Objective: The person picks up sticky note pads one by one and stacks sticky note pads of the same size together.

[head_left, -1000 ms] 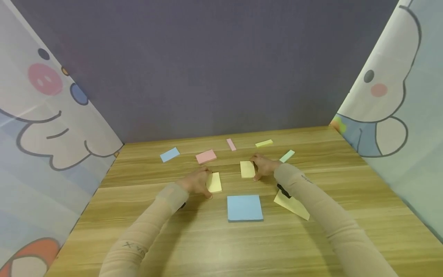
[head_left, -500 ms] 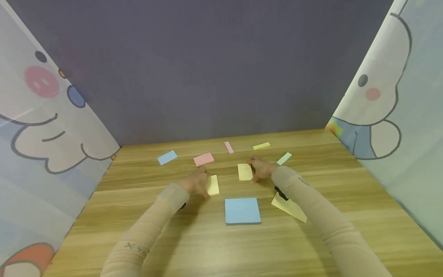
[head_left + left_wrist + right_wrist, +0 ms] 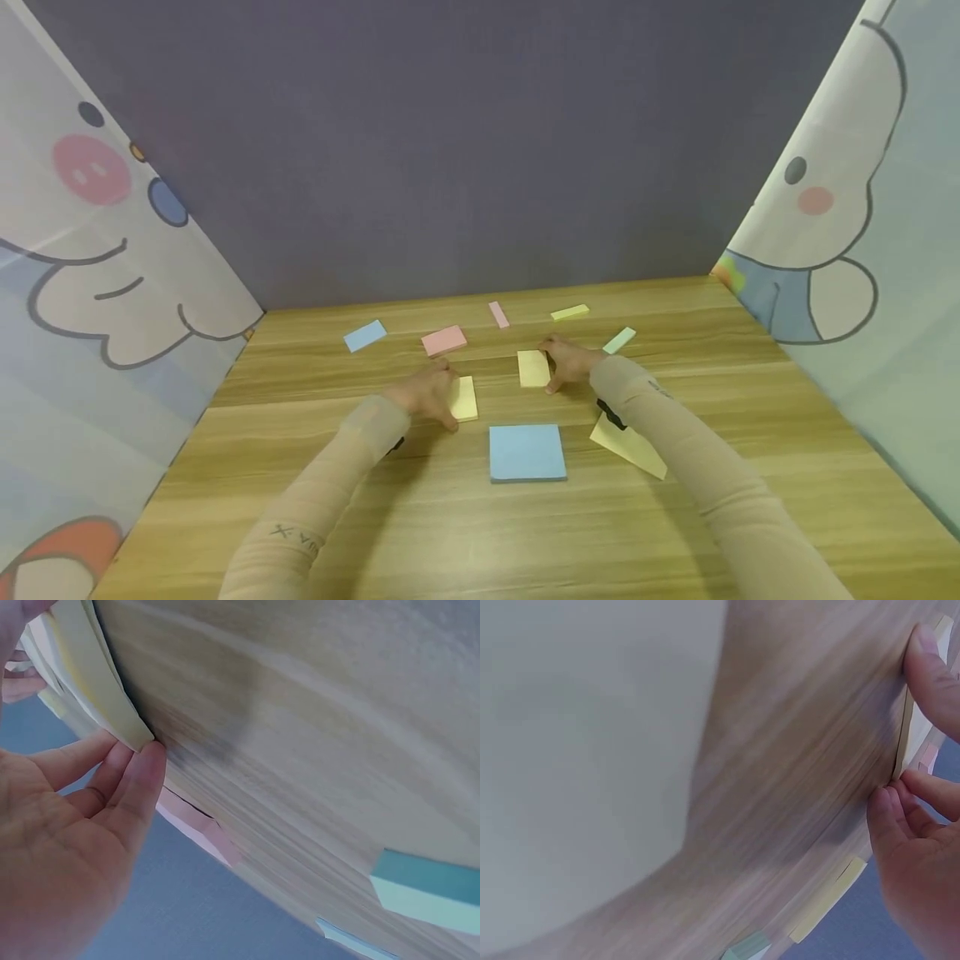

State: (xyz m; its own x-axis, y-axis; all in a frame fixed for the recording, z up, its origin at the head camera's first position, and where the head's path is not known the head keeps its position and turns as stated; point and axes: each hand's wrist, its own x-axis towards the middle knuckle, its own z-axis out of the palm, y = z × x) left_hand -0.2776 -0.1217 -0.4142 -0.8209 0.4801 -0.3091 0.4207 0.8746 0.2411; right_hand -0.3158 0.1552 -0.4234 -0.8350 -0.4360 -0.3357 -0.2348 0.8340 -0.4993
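Paper on both sides now: my left fingers [image 3: 142, 780] are pinching the pale-yellow rectangular paper pad [image 3: 464, 399] end to end, and it lies just to their right. Opposite, my right fingers [image 3: 885, 817] have closed end to end on the second pale-yellow rectangular paper pad [image 3: 533, 369], just to their left and a little farther out across the brown wood-grain surface [image 3: 450, 542]. Both long axes run roughly away from me, close to parallel; the pads face each other, near but not touching, each nearer its own fingers. Closer to me, between my forearms, sits the blue squarish paper pad [image 3: 527, 454], apart from both. Is either yellow one lifted? I can't tell.
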